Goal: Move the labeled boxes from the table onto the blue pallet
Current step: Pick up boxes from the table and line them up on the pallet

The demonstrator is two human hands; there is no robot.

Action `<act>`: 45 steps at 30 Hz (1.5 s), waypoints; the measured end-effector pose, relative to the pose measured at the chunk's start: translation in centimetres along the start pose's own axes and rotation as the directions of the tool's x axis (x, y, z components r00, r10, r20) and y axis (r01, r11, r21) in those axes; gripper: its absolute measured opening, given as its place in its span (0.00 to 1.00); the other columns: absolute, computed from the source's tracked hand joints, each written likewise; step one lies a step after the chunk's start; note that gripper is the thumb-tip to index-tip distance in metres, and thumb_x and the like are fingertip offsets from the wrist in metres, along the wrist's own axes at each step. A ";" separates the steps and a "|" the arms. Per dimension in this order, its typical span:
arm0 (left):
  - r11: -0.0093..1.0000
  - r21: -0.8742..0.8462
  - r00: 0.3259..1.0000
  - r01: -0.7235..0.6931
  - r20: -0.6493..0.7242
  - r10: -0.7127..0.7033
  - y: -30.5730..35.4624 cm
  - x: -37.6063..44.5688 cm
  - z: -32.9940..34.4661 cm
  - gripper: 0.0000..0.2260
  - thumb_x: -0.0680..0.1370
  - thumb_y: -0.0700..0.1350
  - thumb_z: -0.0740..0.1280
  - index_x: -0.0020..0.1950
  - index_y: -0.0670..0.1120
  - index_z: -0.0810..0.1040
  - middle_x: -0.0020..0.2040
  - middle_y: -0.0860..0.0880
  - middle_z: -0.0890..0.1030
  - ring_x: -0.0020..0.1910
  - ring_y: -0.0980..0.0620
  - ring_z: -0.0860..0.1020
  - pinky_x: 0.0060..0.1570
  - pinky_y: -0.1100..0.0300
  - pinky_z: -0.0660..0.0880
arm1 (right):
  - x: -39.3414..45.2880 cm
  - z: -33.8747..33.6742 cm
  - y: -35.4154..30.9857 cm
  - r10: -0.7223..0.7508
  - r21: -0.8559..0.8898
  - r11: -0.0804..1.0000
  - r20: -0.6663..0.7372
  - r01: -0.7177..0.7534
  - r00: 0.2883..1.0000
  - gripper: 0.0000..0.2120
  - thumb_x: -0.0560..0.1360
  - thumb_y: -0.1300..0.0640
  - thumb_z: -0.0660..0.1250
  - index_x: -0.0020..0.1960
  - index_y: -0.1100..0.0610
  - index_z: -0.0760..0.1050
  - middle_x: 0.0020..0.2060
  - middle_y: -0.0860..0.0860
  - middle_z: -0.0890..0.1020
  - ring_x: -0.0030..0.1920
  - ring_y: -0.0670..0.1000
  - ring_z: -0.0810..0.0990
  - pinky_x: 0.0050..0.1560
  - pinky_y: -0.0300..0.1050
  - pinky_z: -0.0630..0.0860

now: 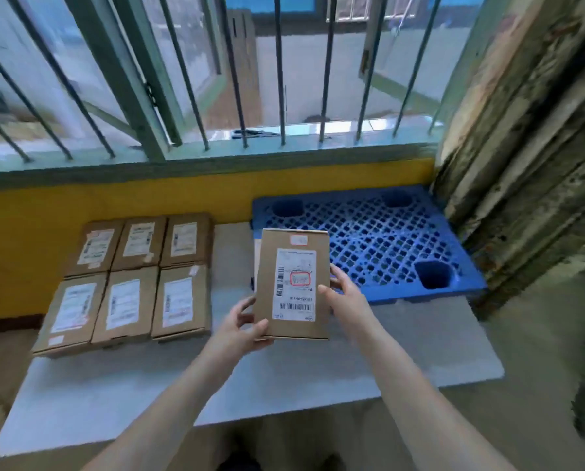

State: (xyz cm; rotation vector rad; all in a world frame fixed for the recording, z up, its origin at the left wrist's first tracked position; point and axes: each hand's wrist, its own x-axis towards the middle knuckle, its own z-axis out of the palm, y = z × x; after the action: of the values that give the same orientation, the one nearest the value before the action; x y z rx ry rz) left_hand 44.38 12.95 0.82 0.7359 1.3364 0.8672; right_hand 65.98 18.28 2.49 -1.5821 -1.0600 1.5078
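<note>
A flat brown cardboard box (293, 280) with a white shipping label is held up above the table, label facing me. My left hand (247, 326) grips its lower left corner, thumb on the front. My right hand (343, 294) grips its right edge, fingers behind. The blue grid pallet (369, 246) lies just behind and to the right of the box, with nothing on it. Several more labeled boxes (131, 277) lie flat in two rows on the left part of the white table (284, 379).
A yellow wall (29, 232) and a barred window (216, 79) stand behind the table. A rough, weathered pillar (529, 147) rises right beside the pallet's far right corner. The table's front edge is near my body.
</note>
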 end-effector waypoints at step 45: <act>0.572 0.742 0.928 0.351 -0.359 -0.103 1.4 17.0 5.6 0.32 0.73 0.50 0.67 0.75 0.54 0.58 0.69 0.44 0.66 0.68 0.40 0.67 0.67 0.46 0.66 | 19.1 -11.4 3.0 0.165 -0.597 0.799 0.115 -0.064 0.980 0.24 0.74 0.56 0.70 0.68 0.54 0.70 0.57 0.51 0.79 0.48 0.47 0.77 0.36 0.35 0.71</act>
State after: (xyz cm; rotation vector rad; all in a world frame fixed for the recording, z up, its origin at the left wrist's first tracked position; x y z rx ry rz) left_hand 50.22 28.49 -5.94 1.1147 2.0711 0.0886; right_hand 77.42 34.85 -7.41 -1.9930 -1.6791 1.4831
